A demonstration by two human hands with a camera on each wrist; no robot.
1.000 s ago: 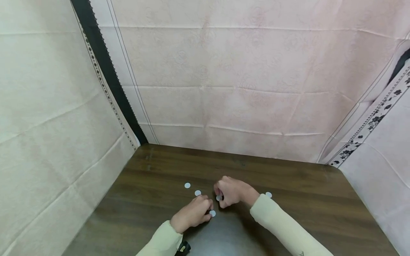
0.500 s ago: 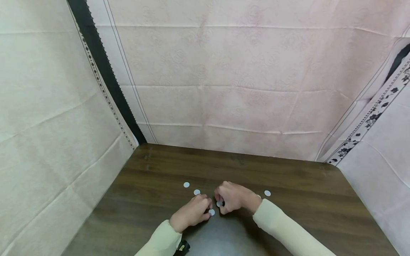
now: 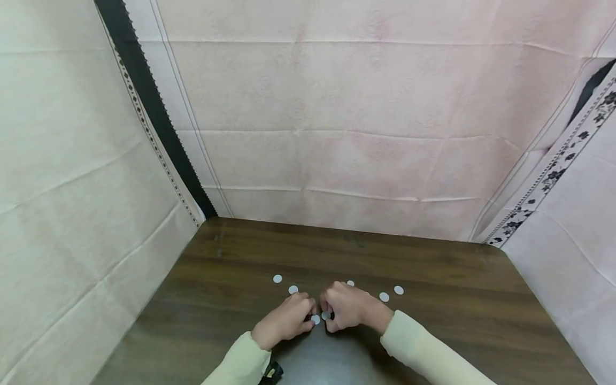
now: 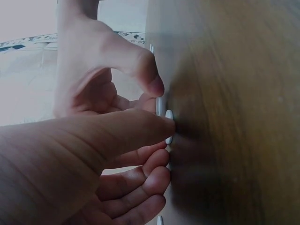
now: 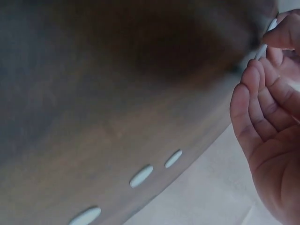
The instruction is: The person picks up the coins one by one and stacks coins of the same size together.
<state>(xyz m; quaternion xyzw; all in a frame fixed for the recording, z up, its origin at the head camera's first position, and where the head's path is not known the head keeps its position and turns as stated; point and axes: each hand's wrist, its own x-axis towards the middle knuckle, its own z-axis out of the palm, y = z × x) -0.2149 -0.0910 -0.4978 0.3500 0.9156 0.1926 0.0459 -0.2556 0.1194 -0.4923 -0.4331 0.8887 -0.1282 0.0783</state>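
Observation:
In the head view my left hand pinches a small round white disc between thumb and fingers, low over the brown tabletop. Just to its right, my right hand pinches a second white disc. Seen from the left wrist, the left thumb lies against its disc, which stands on edge at the table surface. The right hand's disc is right beside it; whether the two touch I cannot tell. From the right wrist, the right hand shows its curled fingers, with a disc edge near the fingertips.
Two loose white discs lie beyond the left hand, one farther left and one close to the knuckles. Others lie around the right hand, including a disc beside the wrist. Pale patterned cloth hangs behind the wooden table.
My right hand has moved with its disc toward the person, next to the left hand's disc. More loose discs show around the right hand. The left hand keeps its pinch, almost in place.

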